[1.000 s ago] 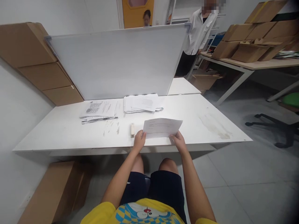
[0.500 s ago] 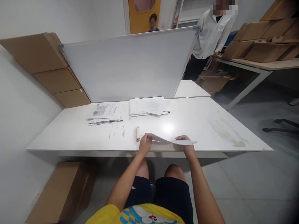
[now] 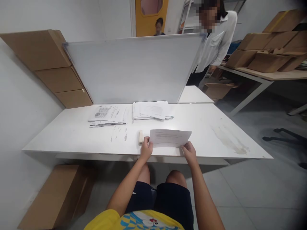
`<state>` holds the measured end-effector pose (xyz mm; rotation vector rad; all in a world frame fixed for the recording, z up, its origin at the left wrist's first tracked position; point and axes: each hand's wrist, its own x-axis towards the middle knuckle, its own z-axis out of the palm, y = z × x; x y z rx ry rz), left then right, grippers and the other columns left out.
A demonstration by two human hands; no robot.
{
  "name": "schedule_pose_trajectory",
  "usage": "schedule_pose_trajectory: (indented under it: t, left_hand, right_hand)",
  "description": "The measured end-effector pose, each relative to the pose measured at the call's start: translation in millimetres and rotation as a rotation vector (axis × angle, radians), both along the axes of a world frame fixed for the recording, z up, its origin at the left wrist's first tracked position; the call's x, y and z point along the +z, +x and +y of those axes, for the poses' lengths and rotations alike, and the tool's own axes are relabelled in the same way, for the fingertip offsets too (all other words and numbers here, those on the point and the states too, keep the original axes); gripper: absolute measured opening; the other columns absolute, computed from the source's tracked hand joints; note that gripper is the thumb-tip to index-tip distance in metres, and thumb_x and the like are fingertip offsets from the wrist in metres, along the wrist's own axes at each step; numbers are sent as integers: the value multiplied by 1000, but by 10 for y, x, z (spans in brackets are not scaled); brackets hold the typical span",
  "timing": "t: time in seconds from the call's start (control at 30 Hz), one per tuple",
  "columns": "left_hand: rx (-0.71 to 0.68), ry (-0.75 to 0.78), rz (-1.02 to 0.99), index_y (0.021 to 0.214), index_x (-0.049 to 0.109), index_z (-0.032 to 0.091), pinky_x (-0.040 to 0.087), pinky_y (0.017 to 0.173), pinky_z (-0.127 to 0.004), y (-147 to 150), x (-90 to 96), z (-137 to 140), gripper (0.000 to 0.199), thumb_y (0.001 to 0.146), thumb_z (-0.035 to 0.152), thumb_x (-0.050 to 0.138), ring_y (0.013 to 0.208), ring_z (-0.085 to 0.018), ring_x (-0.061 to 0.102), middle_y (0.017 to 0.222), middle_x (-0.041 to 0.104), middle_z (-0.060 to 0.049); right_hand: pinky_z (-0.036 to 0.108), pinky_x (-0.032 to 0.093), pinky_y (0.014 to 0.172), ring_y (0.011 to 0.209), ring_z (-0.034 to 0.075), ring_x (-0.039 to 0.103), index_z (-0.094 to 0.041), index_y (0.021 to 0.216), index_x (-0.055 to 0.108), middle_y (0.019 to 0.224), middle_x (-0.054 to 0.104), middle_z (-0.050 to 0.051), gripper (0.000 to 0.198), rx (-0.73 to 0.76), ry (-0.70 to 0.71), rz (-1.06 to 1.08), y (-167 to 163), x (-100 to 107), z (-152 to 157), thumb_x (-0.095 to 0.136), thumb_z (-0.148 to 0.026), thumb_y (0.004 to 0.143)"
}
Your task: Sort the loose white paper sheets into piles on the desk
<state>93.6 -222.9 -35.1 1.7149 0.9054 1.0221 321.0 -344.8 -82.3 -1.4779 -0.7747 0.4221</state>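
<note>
A printed sheet of paper [image 3: 170, 137] is held up above the front edge of the white table [image 3: 72, 137], its lines of text facing me. My left hand [image 3: 146, 149] pinches its left edge, and my right hand [image 3: 189, 151] grips the lower right corner. Whether it is one sheet or several, I cannot tell. Just left of the paper, close to my left hand, lies a cream-coloured stapler [image 3: 140, 137]. Farther back are two stacks of paper: one with a large printed code on top [image 3: 107, 115], the other [image 3: 152, 110] in the middle.
A whiteboard [image 3: 134, 70] stands upright along the table's back edge. Cardboard boxes [image 3: 57, 80] are piled at its left, and another box [image 3: 52, 195] sits on the floor. Behind the board at right stands a person in a white shirt [image 3: 218, 41], near a table with boxes [image 3: 271, 60].
The paper has tilted up from nearly edge-on, so its printed face now shows. Both hands still hold it. The person in the white shirt has leaned toward the board.
</note>
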Motion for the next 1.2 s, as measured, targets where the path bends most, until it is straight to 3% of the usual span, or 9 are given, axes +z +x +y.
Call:
schedule_pose_trajectory:
  t: [0.2, 0.43, 0.7, 1.2]
  left_hand:
    - [-35, 6, 26, 99, 52, 22, 46, 82, -31, -5, -8, -24, 13, 86, 20, 48, 91, -19, 60, 96, 64, -4]
    - [21, 53, 67, 97, 52, 23, 46, 87, -34, -3, -18, -44, 10, 89, 22, 45, 94, -20, 60, 96, 64, -5]
    - [-5, -18, 56, 105, 50, 24, 47, 87, -34, 26, 43, -10, 16, 90, 19, 46, 100, -21, 62, 106, 65, -7]
    - [8, -44, 137, 105, 50, 23, 48, 89, -39, 49, 74, 22, 16, 89, 21, 47, 102, -25, 62, 105, 67, -9]
  right_hand:
    - [31, 45, 72, 78, 18, 55, -24, 84, 52, 77, 58, -1, 17, 15, -20, -40, -14, 0, -16, 57, -35, 73]
    - [32, 44, 69, 75, 20, 54, -25, 81, 54, 73, 59, 0, 15, 18, -47, -63, -35, 17, -43, 57, -37, 73]
    - [30, 42, 68, 72, 18, 52, -24, 80, 54, 71, 56, -2, 14, 6, -84, -83, -2, -5, -26, 56, -37, 74]
    - [29, 41, 68, 71, 17, 51, -24, 80, 53, 71, 55, -3, 15, -12, -110, -99, -12, 24, -21, 54, -38, 74]
